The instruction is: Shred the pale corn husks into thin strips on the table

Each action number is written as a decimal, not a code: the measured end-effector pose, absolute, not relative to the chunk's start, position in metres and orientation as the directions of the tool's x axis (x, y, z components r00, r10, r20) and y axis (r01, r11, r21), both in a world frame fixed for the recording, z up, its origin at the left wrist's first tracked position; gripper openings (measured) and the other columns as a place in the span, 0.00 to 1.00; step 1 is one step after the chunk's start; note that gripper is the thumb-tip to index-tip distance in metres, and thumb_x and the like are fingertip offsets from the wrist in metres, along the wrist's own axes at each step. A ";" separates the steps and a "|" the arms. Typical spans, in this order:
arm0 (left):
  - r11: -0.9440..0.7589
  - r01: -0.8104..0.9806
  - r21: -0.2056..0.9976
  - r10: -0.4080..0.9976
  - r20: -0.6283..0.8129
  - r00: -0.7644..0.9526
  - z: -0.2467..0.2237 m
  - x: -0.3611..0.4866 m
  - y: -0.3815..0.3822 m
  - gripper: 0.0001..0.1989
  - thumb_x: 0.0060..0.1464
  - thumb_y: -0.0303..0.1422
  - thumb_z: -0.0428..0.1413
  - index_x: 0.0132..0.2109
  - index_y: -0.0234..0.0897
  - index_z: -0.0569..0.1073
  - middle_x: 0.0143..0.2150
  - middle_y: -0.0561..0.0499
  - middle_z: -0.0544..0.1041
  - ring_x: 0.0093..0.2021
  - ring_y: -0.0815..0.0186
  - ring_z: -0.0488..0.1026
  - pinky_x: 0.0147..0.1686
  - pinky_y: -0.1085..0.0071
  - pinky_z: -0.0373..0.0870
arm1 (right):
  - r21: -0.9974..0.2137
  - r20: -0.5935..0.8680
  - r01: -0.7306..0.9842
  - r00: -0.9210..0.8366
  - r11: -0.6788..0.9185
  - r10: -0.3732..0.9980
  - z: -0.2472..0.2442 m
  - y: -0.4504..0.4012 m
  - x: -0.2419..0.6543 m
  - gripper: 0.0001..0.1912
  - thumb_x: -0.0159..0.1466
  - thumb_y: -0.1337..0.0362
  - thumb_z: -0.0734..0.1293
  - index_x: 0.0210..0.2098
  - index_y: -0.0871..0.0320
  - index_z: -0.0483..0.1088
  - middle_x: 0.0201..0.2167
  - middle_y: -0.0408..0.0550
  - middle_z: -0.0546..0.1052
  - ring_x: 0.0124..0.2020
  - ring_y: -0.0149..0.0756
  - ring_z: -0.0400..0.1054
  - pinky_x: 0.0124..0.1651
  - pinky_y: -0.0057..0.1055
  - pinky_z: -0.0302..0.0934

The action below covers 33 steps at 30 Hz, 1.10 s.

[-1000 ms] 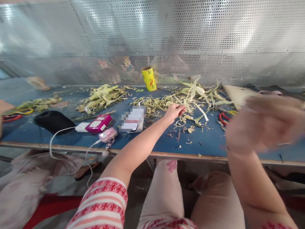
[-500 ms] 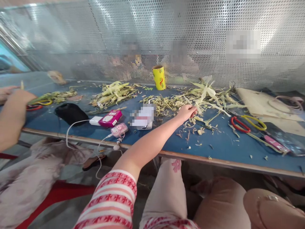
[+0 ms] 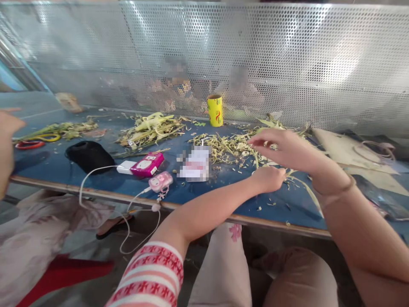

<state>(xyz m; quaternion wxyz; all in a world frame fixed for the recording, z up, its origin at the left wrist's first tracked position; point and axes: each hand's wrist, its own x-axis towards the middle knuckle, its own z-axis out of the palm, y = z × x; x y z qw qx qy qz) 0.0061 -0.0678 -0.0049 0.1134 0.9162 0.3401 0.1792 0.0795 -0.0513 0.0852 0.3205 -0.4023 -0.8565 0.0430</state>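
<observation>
My left hand [image 3: 271,179] is closed low over the blue table [image 3: 223,194], its fingers pinched together. A pale green plant strip [image 3: 306,187] runs out from its fingertips toward the right. Just above and behind it, my right hand [image 3: 283,147] reaches in from the right, palm down, its fingers stretched out to the left and holding nothing that I can see. Under and beside both hands spreads a heap of plant scraps [image 3: 223,147]. My right hand and forearm cover part of this heap and most of the scissors on the right.
A yellow cardboard tube [image 3: 215,111] stands by the perforated metal screen [image 3: 287,64]. Leftward lie a bundle of plant stalks [image 3: 153,128], a black pouch [image 3: 92,157], a magenta device [image 3: 147,165] and a pink case [image 3: 160,182] with cables. Another person's arm [image 3: 8,149] shows far left.
My right hand has come into view from the right, over the scraps. My left hand has moved right and nearer to me. The other person's hand at far left has shifted.
</observation>
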 end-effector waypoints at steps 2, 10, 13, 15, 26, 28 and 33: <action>-0.782 0.569 0.255 0.619 0.204 0.759 -0.008 0.011 -0.075 0.20 0.64 0.35 0.41 0.50 0.31 0.73 0.41 0.37 0.79 0.40 0.52 0.78 0.36 0.60 0.72 | -0.241 0.293 0.719 -0.586 0.651 0.756 0.081 -0.041 0.073 0.11 0.63 0.57 0.65 0.30 0.55 0.75 0.27 0.46 0.73 0.29 0.34 0.66 0.35 0.34 0.61; -0.863 0.495 0.099 0.505 0.212 0.837 -0.018 0.011 -0.075 0.18 0.62 0.29 0.44 0.50 0.30 0.75 0.44 0.35 0.80 0.46 0.51 0.78 0.40 0.60 0.74 | -0.129 -0.282 0.779 -0.622 0.614 0.731 0.032 -0.008 0.058 0.07 0.52 0.69 0.67 0.18 0.59 0.68 0.15 0.41 0.66 0.19 0.28 0.55 0.25 0.29 0.47; -0.866 0.491 0.089 0.498 0.219 0.839 -0.015 0.008 -0.077 0.18 0.62 0.29 0.45 0.53 0.30 0.75 0.51 0.36 0.78 0.53 0.50 0.74 0.49 0.57 0.72 | -0.070 -0.229 0.766 -0.636 0.639 0.737 0.023 -0.010 0.054 0.07 0.50 0.74 0.63 0.18 0.59 0.67 0.17 0.43 0.67 0.20 0.29 0.56 0.26 0.29 0.47; -0.854 0.509 0.111 0.520 0.232 0.822 -0.011 0.006 -0.079 0.19 0.63 0.30 0.46 0.55 0.30 0.74 0.55 0.37 0.76 0.57 0.51 0.72 0.56 0.57 0.68 | -0.020 -0.223 0.767 -0.629 0.641 0.745 0.025 -0.014 0.052 0.09 0.50 0.75 0.62 0.17 0.60 0.65 0.17 0.44 0.67 0.20 0.29 0.54 0.26 0.29 0.46; -0.730 0.606 0.315 0.660 0.096 0.745 0.001 0.000 -0.080 0.26 0.62 0.31 0.46 0.65 0.29 0.63 0.67 0.40 0.62 0.67 0.53 0.60 0.65 0.61 0.56 | -0.071 -0.125 0.706 -0.707 0.705 0.696 0.041 -0.025 0.031 0.04 0.56 0.70 0.66 0.32 0.61 0.72 0.36 0.52 0.75 0.33 0.34 0.65 0.34 0.28 0.53; -0.692 0.635 0.343 0.694 0.077 0.715 0.003 -0.004 -0.083 0.27 0.62 0.32 0.46 0.66 0.28 0.60 0.69 0.40 0.59 0.68 0.54 0.58 0.66 0.63 0.53 | -0.042 -0.161 0.701 -0.708 0.712 0.688 0.036 -0.027 0.027 0.04 0.58 0.72 0.64 0.28 0.61 0.71 0.33 0.51 0.74 0.30 0.33 0.63 0.32 0.29 0.51; -0.701 0.626 0.342 0.686 0.083 0.723 0.005 -0.010 -0.087 0.26 0.62 0.32 0.46 0.65 0.31 0.63 0.67 0.41 0.63 0.67 0.54 0.60 0.65 0.63 0.55 | -0.071 -0.146 0.692 -0.720 0.718 0.679 0.032 -0.029 0.029 0.09 0.57 0.77 0.61 0.24 0.60 0.65 0.27 0.48 0.69 0.28 0.30 0.57 0.32 0.29 0.48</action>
